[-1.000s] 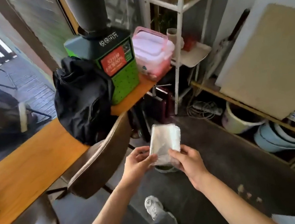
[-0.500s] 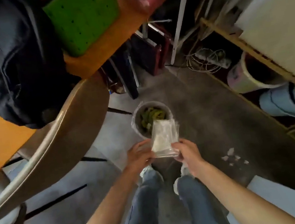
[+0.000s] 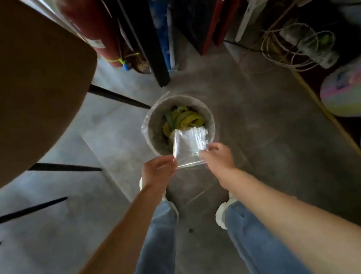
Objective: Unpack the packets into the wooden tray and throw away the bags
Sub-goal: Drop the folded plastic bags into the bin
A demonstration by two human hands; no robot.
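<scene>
Both hands on one clear plastic bag (image 3: 190,146), held flat over the near rim of a small round bin (image 3: 209,117) on the concrete floor (image 3: 271,145). Left hand (image 3: 158,173) pinches the bag's left edge, right hand (image 3: 217,158) pinches the right edge. Bag looks empty and crinkled. Bin holds yellow-green scraps (image 3: 182,119). Red fire extinguisher (image 3: 94,24) upper left, cable tangle (image 3: 296,48) upper right. Wooden tray is out of view.
</scene>
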